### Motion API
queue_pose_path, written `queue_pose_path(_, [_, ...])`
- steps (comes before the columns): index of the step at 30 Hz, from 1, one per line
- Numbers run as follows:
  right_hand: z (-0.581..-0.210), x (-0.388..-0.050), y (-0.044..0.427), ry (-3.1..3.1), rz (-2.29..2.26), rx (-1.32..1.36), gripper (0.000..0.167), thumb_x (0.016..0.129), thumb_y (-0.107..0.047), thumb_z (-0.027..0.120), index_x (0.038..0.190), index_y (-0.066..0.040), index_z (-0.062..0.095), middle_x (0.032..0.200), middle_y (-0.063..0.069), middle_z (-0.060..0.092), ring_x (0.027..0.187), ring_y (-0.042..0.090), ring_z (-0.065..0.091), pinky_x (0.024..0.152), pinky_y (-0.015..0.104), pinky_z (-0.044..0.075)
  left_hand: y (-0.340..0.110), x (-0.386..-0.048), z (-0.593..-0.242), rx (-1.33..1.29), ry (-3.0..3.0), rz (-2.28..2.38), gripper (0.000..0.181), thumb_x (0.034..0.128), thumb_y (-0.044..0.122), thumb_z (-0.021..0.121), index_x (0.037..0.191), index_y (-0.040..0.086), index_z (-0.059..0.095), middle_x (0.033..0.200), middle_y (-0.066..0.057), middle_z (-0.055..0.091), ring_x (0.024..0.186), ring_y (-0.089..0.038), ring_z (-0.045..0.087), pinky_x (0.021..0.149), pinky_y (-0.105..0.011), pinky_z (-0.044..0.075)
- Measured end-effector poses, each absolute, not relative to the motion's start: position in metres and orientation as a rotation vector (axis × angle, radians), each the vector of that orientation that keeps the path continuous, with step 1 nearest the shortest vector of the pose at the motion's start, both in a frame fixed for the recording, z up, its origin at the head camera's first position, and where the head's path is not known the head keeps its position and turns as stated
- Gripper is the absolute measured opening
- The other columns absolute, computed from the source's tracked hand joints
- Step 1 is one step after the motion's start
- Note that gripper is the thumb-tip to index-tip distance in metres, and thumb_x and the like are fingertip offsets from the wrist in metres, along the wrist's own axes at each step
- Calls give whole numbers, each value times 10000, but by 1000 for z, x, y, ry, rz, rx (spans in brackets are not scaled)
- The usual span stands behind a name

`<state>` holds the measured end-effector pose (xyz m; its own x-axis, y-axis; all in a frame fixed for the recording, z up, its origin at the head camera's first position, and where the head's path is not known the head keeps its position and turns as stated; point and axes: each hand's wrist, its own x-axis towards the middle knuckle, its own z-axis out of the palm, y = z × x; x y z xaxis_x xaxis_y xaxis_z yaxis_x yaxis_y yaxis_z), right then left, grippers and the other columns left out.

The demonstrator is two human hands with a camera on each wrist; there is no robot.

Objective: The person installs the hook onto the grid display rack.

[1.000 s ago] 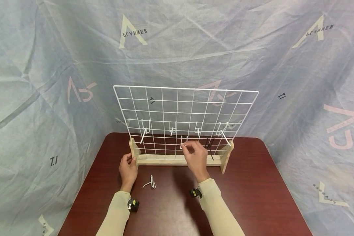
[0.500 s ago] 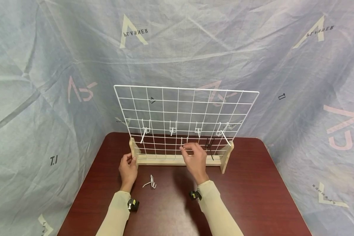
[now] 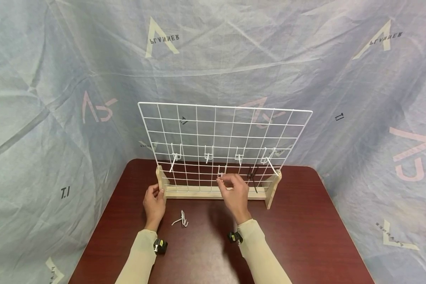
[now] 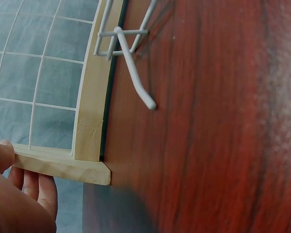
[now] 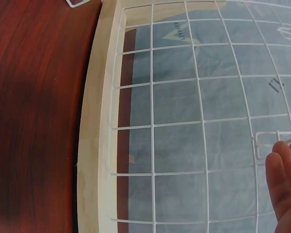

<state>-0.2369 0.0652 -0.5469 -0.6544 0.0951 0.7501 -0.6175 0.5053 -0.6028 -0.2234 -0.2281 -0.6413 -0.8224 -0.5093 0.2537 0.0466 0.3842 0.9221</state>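
Note:
A white wire grid panel (image 3: pixel 225 107) stands upright in a wooden base. My left hand (image 3: pixel 154 206) grips the base's left end piece (image 3: pixel 160 179); in the left wrist view the thumb and fingers lie on opposite sides of that wood (image 4: pixel 58 163). In front of the grid's lower middle, my right hand (image 3: pixel 237 197) pinches a white wire hook (image 5: pixel 257 145) between thumb and fingertips. The hook's back frame is at the grid wires; whether it is hooked over one I cannot tell. Fingers hide its front part.
Several white hooks (image 3: pixel 208 156) hang in a row across the grid. A black hook (image 3: pixel 253 179) hangs lower at the right. Another white hook (image 3: pixel 182 219) lies on the dark red table (image 3: pixel 305 236). Grey printed cloth (image 3: pixel 213 59) surrounds the table.
My right hand has moved slightly down with the hook. The left hand keeps its grip on the base, and the loose hook lies where it was.

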Motion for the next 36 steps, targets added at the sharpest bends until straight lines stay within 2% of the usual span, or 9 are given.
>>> queue_pose_path(4, [-550,-235,65,-2004,1209,405,107,851,-87,880,852,-102,775,912,29,778,734,192,735,670,267,601,-228,-223,-642,394,-2147,-1441,237,1034,66,661,1264,10,660,1225,-216,679,1123,-364,690,890,-375,553])
queue_pose_path(10, [-554,-233,64,-2009,1228,391,99,857,-93,875,862,-96,777,917,36,783,719,202,743,652,359,618,-228,-224,-642,396,-2136,-1453,243,1030,65,667,1266,10,656,1227,-219,675,1128,-368,684,920,-477,561])
queue_pose_path(13, [-557,-233,65,-2002,1230,387,100,854,-87,877,875,-99,780,922,42,783,726,216,751,650,405,619,-228,-224,-643,399,-2138,-1452,247,1028,67,670,1269,13,656,1230,-218,677,1129,-365,686,922,-483,565])
queue_pose_path(18, [-559,-232,68,-2010,1250,375,107,847,-93,882,887,-110,785,940,34,788,763,217,765,671,447,616,-228,-224,-642,399,-2137,-1447,247,1023,58,675,1264,6,658,1229,-228,681,1122,-367,694,912,-443,565])
queue_pose_path(24, [-564,-229,71,-2039,1232,356,105,851,-134,882,884,-111,785,946,35,793,811,216,767,699,409,621,-228,-223,-641,401,-2136,-1450,246,1015,51,684,1257,7,662,1226,-219,687,1119,-353,702,877,-309,549])
queue_pose_path(26, [-567,-227,71,-2050,1241,355,117,851,-137,884,890,-103,779,941,38,789,807,219,770,665,408,629,-229,-224,-642,397,-2138,-1449,249,1015,51,684,1260,6,660,1228,-221,686,1120,-354,703,885,-331,561])
queue_pose_path(31, [-577,-222,73,-2092,1262,355,136,857,-134,878,920,-77,773,923,84,782,794,286,775,623,417,634,-229,-225,-643,396,-2149,-1441,251,1023,44,669,1268,-6,647,1235,-234,675,1125,-376,697,929,-504,572])
queue_pose_path(36, [-585,-216,75,-2153,1273,352,169,865,-149,877,954,-51,773,938,155,782,799,331,777,657,432,640,-229,-224,-643,397,-2148,-1449,251,1027,55,669,1272,3,648,1240,-229,676,1131,-378,693,936,-529,563])
